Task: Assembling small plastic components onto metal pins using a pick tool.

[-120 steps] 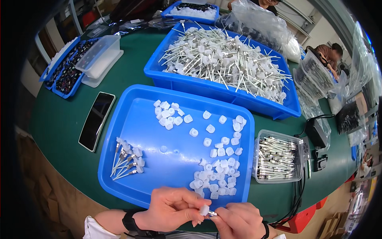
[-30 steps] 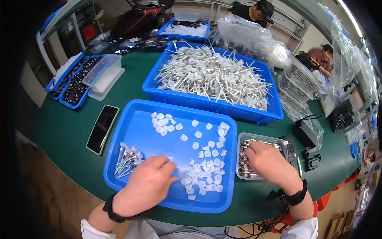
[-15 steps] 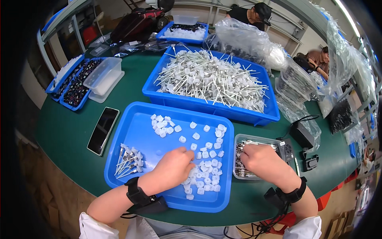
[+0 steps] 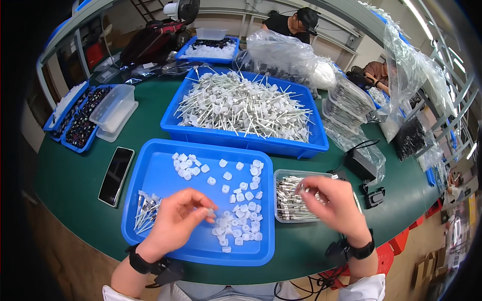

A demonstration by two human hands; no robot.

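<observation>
My left hand [image 4: 178, 220] is over the blue tray [image 4: 201, 257], its thumb and fingers pinching a small white plastic cap [image 4: 210, 212]. Loose white caps [image 4: 241, 213] are scattered across the tray's right side and top. At the tray's left lie several assembled rods with caps [image 4: 145, 213], partly hidden by my left hand. My right hand [image 4: 334, 203] is raised above the clear plastic box [image 4: 277, 216] of metal-tipped rods [image 4: 293, 198]. Its thumb and forefinger close on a small metal-ended piece [image 4: 300, 188], mostly covered by the fingers.
Behind the tray stands a large blue bin [image 4: 241, 142] heaped with capped rods. A phone [image 4: 116, 176] lies at the left, near bins of dark parts [image 4: 90, 118]. A black adapter [image 4: 360, 164] and plastic bags are at the right. Two people sit beyond the table.
My right hand has lifted out of the box with a small piece in its fingers. The left hand has risen from the loose caps, moved left and turned, showing a cap in its pinch.
</observation>
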